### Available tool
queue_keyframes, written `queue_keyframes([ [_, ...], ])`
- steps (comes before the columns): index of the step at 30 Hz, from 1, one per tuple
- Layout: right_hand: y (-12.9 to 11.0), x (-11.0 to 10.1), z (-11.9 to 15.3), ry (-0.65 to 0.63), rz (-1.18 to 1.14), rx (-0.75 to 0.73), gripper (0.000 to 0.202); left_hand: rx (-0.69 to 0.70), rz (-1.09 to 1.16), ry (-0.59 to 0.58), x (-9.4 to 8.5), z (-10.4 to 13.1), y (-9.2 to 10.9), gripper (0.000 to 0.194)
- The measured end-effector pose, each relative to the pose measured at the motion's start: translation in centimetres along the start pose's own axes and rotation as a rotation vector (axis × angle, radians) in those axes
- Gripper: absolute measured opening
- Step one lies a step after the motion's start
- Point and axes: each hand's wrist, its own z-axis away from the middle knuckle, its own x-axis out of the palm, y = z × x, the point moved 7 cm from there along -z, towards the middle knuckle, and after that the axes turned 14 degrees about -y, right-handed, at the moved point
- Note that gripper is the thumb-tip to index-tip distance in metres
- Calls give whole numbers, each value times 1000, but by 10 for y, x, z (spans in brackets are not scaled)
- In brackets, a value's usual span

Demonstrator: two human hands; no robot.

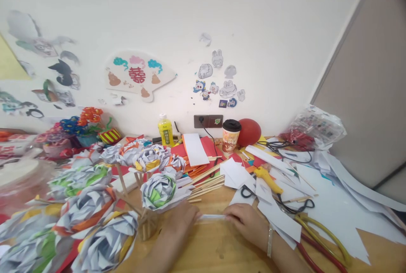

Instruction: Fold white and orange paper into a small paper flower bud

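A narrow strip of folded white paper (pixel 212 217) is stretched level between my two hands, low over the wooden table. My left hand (pixel 185 218) is closed on its left end, and my right hand (pixel 242 218) pinches the right end. A bracelet circles my right wrist. Just beyond my left hand is a white and green paper flower (pixel 160 190). Thin wooden sticks (pixel 206 186) lie past the strip, and cut white paper pieces (pixel 266 205) are beside my right hand.
Several paper flowers (pixel 89 207) crowd the left side. A yellow-capped glue gun (pixel 268 180), cable and yellow-and-red-handled tool (pixel 326 237) lie right. Behind are a yellow bottle (pixel 165 131), a lidded cup (pixel 230 137) and a red balloon (pixel 249 132).
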Motion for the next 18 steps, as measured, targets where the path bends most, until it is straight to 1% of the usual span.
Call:
queue_keyframes([
  [1,2,-2,1,24,-1,15,20,-12,-69,80,-3,0,-6,30],
  [2,3,-4,2,46,3,30,21,-51,-137,143,-5,-1,-13,39],
  [3,3,-4,2,64,10,40,21,-125,-194,182,-6,-2,-22,46],
  [4,3,-4,2,76,20,46,21,-208,-238,204,-7,-2,-31,49],
  [5,2,-4,1,84,33,49,21,-256,-265,198,-6,-4,-37,49],
  [7,1,-1,0,88,54,60,21,-316,-291,171,-5,-6,-45,45],
  [9,0,1,-1,87,65,72,21,-319,-291,136,-4,-7,-45,39],
  [12,0,1,-1,96,69,90,21,-278,-262,91,-5,-7,-39,31],
  [18,-1,-7,1,133,58,123,24,-206,-251,83,-10,-4,-28,36],
])
